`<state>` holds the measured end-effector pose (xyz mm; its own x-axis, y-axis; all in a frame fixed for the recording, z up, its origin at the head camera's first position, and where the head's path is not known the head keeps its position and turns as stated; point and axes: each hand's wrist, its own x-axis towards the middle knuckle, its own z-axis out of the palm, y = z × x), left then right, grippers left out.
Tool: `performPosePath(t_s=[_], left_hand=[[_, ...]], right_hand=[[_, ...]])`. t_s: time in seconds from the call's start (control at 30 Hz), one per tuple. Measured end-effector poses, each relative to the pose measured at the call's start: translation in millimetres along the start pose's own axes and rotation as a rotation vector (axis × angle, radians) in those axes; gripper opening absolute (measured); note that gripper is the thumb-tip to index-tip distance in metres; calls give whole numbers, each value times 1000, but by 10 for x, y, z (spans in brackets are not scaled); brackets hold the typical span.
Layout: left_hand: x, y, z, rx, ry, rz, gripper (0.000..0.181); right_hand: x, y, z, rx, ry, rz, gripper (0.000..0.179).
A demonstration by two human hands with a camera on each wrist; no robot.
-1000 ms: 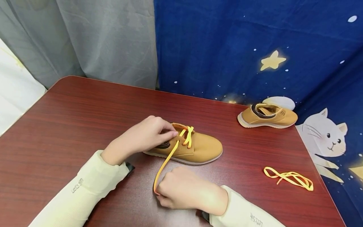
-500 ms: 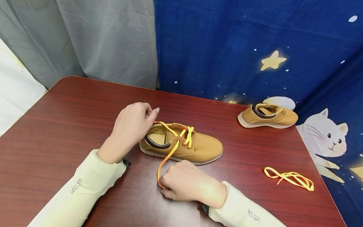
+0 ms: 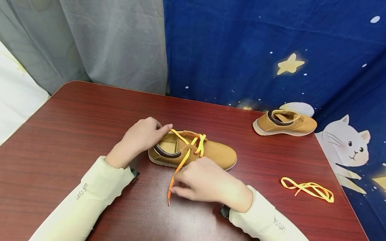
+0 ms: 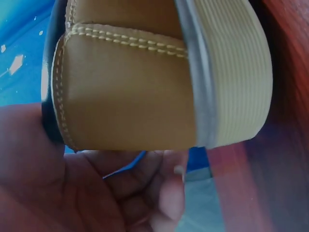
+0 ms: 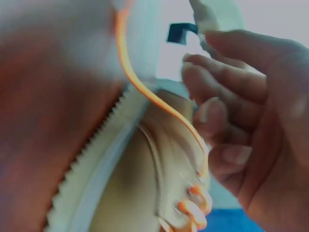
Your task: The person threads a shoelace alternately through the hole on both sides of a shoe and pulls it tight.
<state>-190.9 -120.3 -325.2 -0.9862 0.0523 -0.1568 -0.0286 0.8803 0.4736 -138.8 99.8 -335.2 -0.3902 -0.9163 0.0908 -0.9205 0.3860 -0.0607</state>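
Observation:
A tan shoe (image 3: 221, 152) lies on the table, its toe to the right, with a yellow-orange shoelace (image 3: 181, 165) threaded through its front eyelets. My left hand (image 3: 143, 135) is over the far side of the heel, thumb tip where one lace end passes out of sight. Loosely bent left fingers (image 4: 169, 193) show beyond the heel (image 4: 128, 96) in the left wrist view. My right hand (image 3: 208, 179) hovers over the shoe's near side. In the right wrist view its fingers (image 5: 224, 79) are apart, with the lace (image 5: 161, 104) running beside them, its tip on the table side.
A second tan shoe (image 3: 284, 124), without a lace, stands at the table's far right edge. Another yellow lace (image 3: 310, 189) lies looped on the right of the dark red table (image 3: 90, 117). Grey (image 3: 120, 43) and blue curtains (image 3: 226, 50) hang behind.
My right hand has let go of the near lace end and moved toward the shoe; that end's tip now shows. My left hand pulled back from the eyelets, then came slightly down and right.

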Motion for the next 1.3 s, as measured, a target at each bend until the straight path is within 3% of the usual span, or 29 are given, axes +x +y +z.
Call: performPosePath(t_s=[0.17, 0.27, 0.37, 0.47, 0.57, 0.97, 1.17, 1.3], left_hand=[[73, -49, 15, -102, -27, 56, 46], [107, -59, 32, -171, -11, 100, 37], [136, -56, 54, -230, 9, 131, 27], [162, -51, 77, -283, 24, 153, 23], [182, -43, 97, -335, 33, 171, 20], [158, 29, 94, -475, 111, 239, 16], [124, 55, 59, -490, 93, 275, 22], [115, 56, 24, -476, 59, 344, 21]], right_hand=[[-35, 151, -115, -1, 323, -2, 21], [-35, 236, -139, -12, 542, 97, 18], [-39, 299, -163, 11, 650, 263, 8], [-52, 358, -181, 73, 641, 401, 7], [-57, 429, -179, 145, 606, 463, 12], [0, 619, -42, 305, 460, 533, 26], [32, 615, 18, 359, 442, 531, 20], [43, 615, 33, 378, 465, 526, 19]])
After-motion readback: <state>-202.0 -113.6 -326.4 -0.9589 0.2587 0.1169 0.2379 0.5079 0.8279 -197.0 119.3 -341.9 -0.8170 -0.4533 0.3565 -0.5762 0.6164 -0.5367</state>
